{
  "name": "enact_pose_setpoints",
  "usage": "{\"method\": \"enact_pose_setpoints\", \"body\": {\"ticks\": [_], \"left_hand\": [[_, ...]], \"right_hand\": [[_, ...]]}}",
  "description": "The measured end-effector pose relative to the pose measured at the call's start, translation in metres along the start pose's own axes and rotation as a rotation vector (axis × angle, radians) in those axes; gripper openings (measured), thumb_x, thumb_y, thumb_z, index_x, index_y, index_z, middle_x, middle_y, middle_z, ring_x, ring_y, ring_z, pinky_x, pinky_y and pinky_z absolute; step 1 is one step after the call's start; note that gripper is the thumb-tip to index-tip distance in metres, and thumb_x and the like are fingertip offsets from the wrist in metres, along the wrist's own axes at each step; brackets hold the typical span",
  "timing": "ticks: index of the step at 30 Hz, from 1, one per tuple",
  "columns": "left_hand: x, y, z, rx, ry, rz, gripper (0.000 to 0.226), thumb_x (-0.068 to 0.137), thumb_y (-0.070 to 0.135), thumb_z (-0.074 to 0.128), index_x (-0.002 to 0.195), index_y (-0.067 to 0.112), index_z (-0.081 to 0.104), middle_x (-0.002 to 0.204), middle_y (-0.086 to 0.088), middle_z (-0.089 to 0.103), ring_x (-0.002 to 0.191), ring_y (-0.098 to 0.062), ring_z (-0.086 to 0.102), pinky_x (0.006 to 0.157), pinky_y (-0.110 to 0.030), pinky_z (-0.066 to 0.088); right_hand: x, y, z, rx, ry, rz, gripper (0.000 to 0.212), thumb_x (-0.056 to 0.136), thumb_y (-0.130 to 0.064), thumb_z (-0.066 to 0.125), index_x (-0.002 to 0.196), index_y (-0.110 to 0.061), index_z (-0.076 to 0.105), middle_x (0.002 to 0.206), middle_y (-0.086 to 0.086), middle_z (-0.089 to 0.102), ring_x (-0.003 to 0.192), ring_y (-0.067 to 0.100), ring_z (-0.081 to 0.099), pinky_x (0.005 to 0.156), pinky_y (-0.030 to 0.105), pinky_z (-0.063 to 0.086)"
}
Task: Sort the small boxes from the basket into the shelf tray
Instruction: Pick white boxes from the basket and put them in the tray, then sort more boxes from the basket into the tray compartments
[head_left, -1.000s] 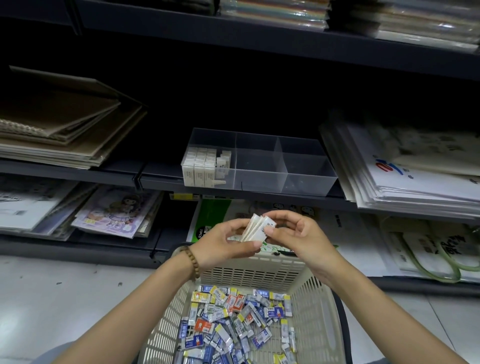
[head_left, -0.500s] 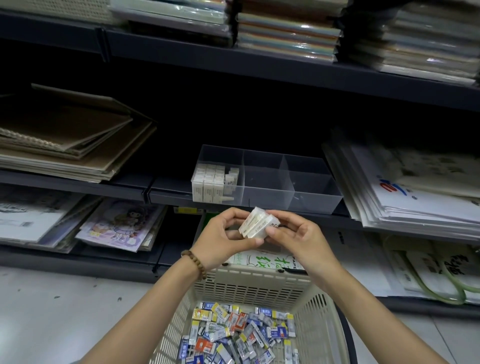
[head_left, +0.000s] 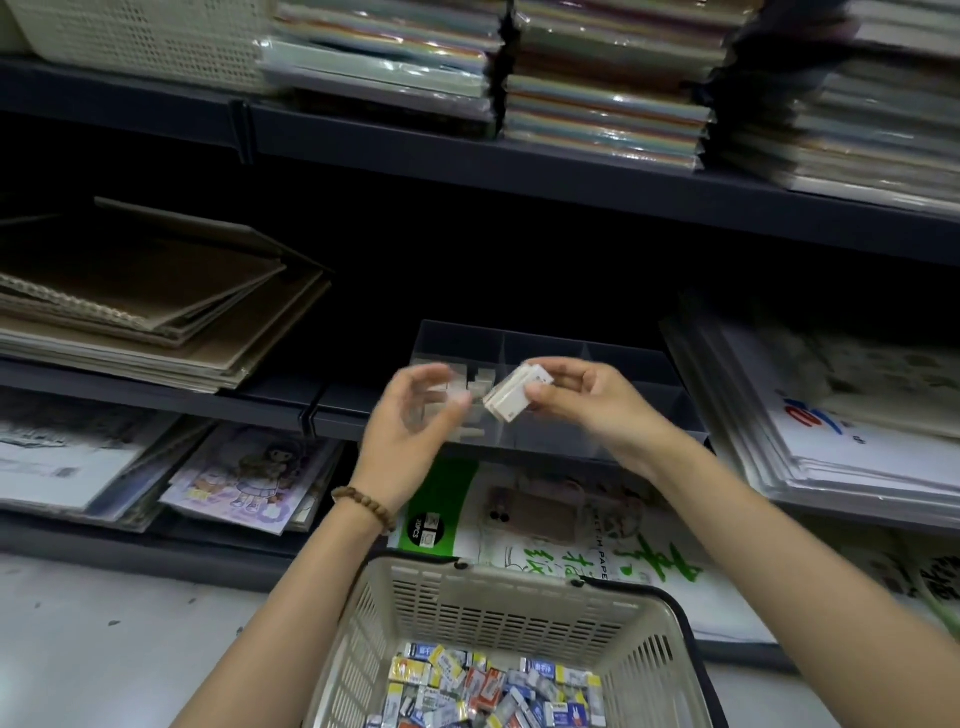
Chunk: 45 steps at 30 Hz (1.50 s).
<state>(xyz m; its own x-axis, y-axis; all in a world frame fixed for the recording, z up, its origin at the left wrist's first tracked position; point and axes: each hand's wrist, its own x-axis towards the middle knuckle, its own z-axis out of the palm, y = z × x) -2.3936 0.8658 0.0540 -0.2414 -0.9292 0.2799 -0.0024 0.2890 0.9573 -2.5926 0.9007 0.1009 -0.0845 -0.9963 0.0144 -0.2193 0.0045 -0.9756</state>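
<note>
My right hand (head_left: 582, 400) pinches a small stack of white boxes (head_left: 511, 397) just in front of the clear shelf tray (head_left: 634, 364). My left hand (head_left: 410, 421) is blurred, a little left of the stack, fingers loosely curved and holding nothing. Behind it, the tray's left compartment holds rows of white boxes (head_left: 470, 387); the other compartments look bare. Below, the cream basket (head_left: 498, 603) holds several small coloured boxes (head_left: 493, 691).
Dark metal shelves surround the tray. Brown sketchbooks (head_left: 145, 306) lie to its left, stacked paper packs (head_left: 831, 415) to its right. Wrapped colour-paper packs (head_left: 597, 88) fill the shelf above. A green-labelled pack (head_left: 441, 509) and a cartoon-cover pad (head_left: 244, 478) lie on the lower shelf.
Both hands rose toward the tray. The left hand let go of the white stack and drew away to the left; the right hand alone now holds it.
</note>
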Motion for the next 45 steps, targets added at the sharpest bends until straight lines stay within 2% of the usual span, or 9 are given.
{"method": "enact_pose_setpoints", "body": {"ticks": [3,6,15,18,26,35,39,42,45], "left_hand": [[0.01,-0.014,-0.014,0.049,0.14,-0.023,0.037,0.09,0.032,0.054,0.127,0.025,0.048,0.125,0.016,0.05,0.114,0.001,0.048,0.096,-0.014,0.04],[0.014,-0.032,-0.015,0.06,0.082,-0.171,0.052,0.092,0.037,0.048,0.141,0.024,0.035,0.143,0.009,0.038,0.13,-0.006,0.036,0.104,-0.022,0.029],[0.015,-0.047,-0.007,0.045,0.003,-0.268,0.068,0.088,0.049,0.045,0.147,0.026,0.022,0.152,0.004,0.028,0.138,-0.012,0.027,0.103,-0.022,0.025],[0.015,-0.046,-0.009,0.026,0.004,-0.267,0.068,0.087,0.049,0.046,0.146,0.025,0.023,0.151,0.004,0.029,0.138,-0.013,0.029,0.108,-0.027,0.026],[0.014,-0.048,-0.009,0.018,0.006,-0.268,0.068,0.088,0.049,0.047,0.146,0.026,0.022,0.151,0.003,0.028,0.138,-0.012,0.029,0.106,-0.025,0.026],[0.009,-0.047,-0.013,0.033,-0.03,-0.24,0.065,0.088,0.046,0.05,0.145,0.026,0.024,0.148,0.007,0.033,0.135,-0.007,0.031,0.107,-0.024,0.028],[-0.001,-0.044,-0.022,0.055,-0.077,-0.214,0.058,0.085,0.044,0.052,0.138,0.026,0.038,0.132,0.011,0.052,0.123,-0.005,0.047,0.107,-0.031,0.037],[-0.012,-0.044,-0.027,0.151,-0.103,-0.192,0.048,0.085,0.045,0.053,0.13,0.037,0.038,0.12,0.027,0.05,0.118,-0.002,0.049,0.102,-0.027,0.039],[-0.024,-0.046,-0.029,0.234,-0.122,-0.189,0.052,0.09,0.038,0.052,0.138,0.033,0.033,0.132,0.018,0.044,0.123,-0.009,0.044,0.101,-0.027,0.036]], "right_hand": [[0.032,-0.002,-0.001,-0.029,-0.01,0.043,0.034,0.088,-0.01,0.063,0.12,-0.002,0.058,0.101,0.007,0.067,0.082,0.011,0.065,0.072,0.016,0.055],[0.055,0.003,0.003,-0.116,-0.056,0.091,0.033,0.087,-0.007,0.062,0.118,0.006,0.057,0.09,0.006,0.064,0.076,0.01,0.061,0.063,0.014,0.053],[0.066,0.001,0.025,-0.648,-0.106,0.003,0.045,0.081,-0.02,0.073,0.122,-0.008,0.059,0.11,0.006,0.064,0.094,0.018,0.064,0.085,0.026,0.052],[0.064,0.0,0.035,-0.763,-0.098,-0.021,0.048,0.081,-0.027,0.073,0.123,-0.01,0.06,0.111,0.001,0.062,0.096,0.01,0.057,0.08,0.019,0.043],[0.066,0.004,0.037,-0.467,0.029,0.177,0.016,0.079,-0.023,0.075,0.084,-0.013,0.064,0.097,0.007,0.07,0.07,0.007,0.064,0.056,0.008,0.049],[0.072,0.001,0.037,-0.661,-0.039,0.139,0.031,0.075,-0.019,0.078,0.1,-0.002,0.071,0.104,0.01,0.071,0.09,0.019,0.069,0.086,0.028,0.055],[0.055,0.001,0.028,-0.579,-0.141,0.074,0.04,0.085,-0.025,0.068,0.12,-0.005,0.062,0.13,0.006,0.059,0.108,0.013,0.06,0.091,0.018,0.044],[0.038,0.005,0.032,-0.795,-0.254,-0.061,0.042,0.095,-0.032,0.052,0.132,-0.011,0.053,0.145,0.002,0.045,0.132,0.014,0.042,0.105,0.02,0.03],[0.026,0.011,0.038,-0.983,-0.334,-0.149,0.049,0.099,-0.037,0.039,0.143,-0.014,0.038,0.153,0.002,0.031,0.142,0.015,0.025,0.115,0.028,0.019]]}}
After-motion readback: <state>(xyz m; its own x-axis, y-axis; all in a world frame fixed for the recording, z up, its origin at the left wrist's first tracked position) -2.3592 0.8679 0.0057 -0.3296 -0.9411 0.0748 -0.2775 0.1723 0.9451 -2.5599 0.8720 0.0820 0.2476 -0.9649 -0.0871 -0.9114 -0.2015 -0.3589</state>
